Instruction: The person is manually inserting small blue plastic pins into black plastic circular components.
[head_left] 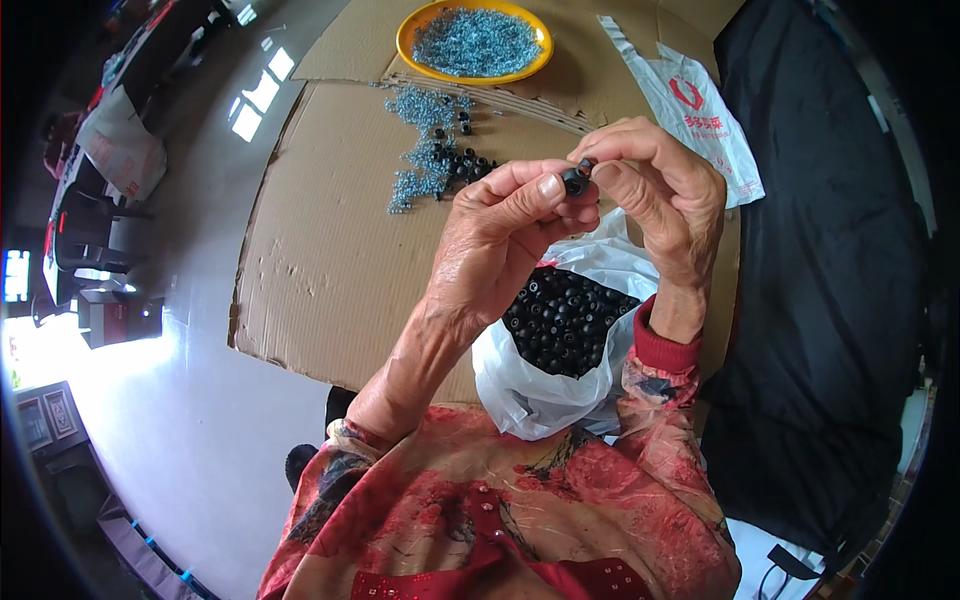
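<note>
Between thumb and fingers, my left hand [490, 225] pinches a small round black part with a hole in it [574, 183]. My right hand [665, 200] meets it from the other side, its thumb and forefinger closed at the part's top edge; whatever tiny piece they hold is mostly hidden. Under my hands a white plastic bag [510, 395] stands open, filled with many similar black parts [568, 315]. Beyond my left hand, loose black parts [465, 165] lie beside a scatter of tiny clear bluish pieces [415, 185].
A cardboard sheet [320, 240] covers the work surface. At its far side sits a yellow plate [404, 45] heaped with clear bluish pieces [478, 42]. A flat white plastic bag with red print [690, 110] lies at far right, next to black fabric [820, 300].
</note>
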